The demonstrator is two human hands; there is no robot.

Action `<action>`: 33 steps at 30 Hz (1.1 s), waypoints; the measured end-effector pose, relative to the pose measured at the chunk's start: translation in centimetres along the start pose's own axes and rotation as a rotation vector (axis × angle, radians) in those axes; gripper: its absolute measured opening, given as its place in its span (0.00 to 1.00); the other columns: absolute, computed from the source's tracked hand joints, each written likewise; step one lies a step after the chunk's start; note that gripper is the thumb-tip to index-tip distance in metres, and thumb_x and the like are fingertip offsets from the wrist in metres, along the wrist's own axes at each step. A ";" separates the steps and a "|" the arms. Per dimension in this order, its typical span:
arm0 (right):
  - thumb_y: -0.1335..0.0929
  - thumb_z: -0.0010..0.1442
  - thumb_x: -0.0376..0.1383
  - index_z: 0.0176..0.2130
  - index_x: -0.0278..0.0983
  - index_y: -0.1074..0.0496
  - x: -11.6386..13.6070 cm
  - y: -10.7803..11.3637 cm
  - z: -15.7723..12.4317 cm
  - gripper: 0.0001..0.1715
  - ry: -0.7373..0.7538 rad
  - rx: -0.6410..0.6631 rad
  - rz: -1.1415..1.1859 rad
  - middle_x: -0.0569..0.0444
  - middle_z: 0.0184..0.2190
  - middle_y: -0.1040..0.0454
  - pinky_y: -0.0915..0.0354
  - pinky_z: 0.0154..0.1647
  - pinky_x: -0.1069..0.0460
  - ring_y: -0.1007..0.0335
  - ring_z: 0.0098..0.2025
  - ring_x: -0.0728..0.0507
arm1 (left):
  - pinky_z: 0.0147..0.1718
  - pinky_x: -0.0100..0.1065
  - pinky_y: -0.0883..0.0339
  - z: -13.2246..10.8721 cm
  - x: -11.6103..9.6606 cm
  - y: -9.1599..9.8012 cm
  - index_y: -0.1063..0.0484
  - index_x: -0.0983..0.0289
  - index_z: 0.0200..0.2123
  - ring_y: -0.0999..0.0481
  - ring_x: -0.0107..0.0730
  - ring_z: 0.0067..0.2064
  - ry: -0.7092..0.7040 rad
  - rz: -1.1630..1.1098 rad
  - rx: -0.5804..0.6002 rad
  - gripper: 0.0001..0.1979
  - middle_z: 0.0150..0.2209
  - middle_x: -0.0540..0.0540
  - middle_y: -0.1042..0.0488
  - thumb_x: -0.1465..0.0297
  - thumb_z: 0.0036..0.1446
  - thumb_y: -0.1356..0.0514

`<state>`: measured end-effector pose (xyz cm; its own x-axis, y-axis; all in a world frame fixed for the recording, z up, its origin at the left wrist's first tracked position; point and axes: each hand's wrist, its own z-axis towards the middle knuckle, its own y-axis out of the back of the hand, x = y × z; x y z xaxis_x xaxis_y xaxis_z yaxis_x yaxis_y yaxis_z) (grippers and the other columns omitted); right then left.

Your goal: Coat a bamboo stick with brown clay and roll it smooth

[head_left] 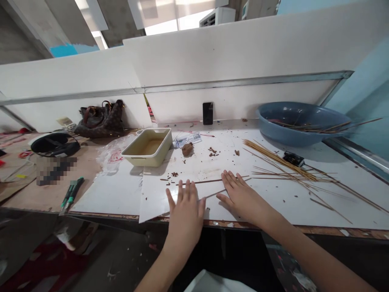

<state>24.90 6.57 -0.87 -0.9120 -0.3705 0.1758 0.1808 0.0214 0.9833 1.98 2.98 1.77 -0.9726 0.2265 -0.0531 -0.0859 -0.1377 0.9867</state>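
My left hand [185, 211] lies palm down near the front edge of the white board [115, 194], fingers spread. To its right, my right hand [240, 194] is flat too, its fingertips on a thin brown stick [209, 181]. A greyish stick [216, 194] runs between the two hands; its left part is hidden by my left hand. Beyond them sits a brown lump [187, 149], with small brown crumbs [214, 152] beside it. Right of my right hand, a bundle of thin tan sticks [273, 156] lies fanned out.
A cream tub [146, 160] stands behind and left, a blue basin [291, 136] holding sticks at the back right. A phone [208, 113] leans on the white partition. Pliers [71, 194], a handbag [101, 121] and a black packet [293, 158] also lie around.
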 end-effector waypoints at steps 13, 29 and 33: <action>0.51 0.78 0.59 0.79 0.25 0.54 3.0 2.9 -0.3 0.50 0.069 0.061 0.115 0.37 0.79 0.59 0.58 0.81 0.33 0.65 0.82 0.34 | 0.77 0.55 0.54 2.4 -2.1 -0.4 0.41 0.71 0.75 0.44 0.48 0.78 -0.155 -0.093 0.117 0.30 0.76 0.65 0.42 0.66 0.76 0.53; 0.52 0.77 0.61 0.79 0.27 0.52 4.0 1.1 -1.1 0.52 0.026 0.083 0.164 0.38 0.79 0.57 0.57 0.81 0.35 0.61 0.82 0.34 | 0.76 0.57 0.48 1.2 -0.8 -3.3 0.42 0.71 0.75 0.44 0.50 0.78 -0.189 -0.073 -0.014 0.30 0.76 0.67 0.40 0.67 0.74 0.51; 0.51 0.77 0.60 0.78 0.25 0.52 3.5 1.2 0.8 0.51 0.024 0.099 0.145 0.37 0.79 0.58 0.56 0.81 0.34 0.63 0.82 0.34 | 0.77 0.58 0.51 2.9 -0.9 -3.4 0.42 0.71 0.75 0.44 0.49 0.78 -0.158 -0.063 0.019 0.30 0.76 0.66 0.42 0.68 0.74 0.52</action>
<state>21.60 6.00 0.95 -0.8696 -0.3793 0.3160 0.2714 0.1674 0.9478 3.77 6.02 -1.10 -0.9191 0.3832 -0.0918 -0.1403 -0.1005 0.9850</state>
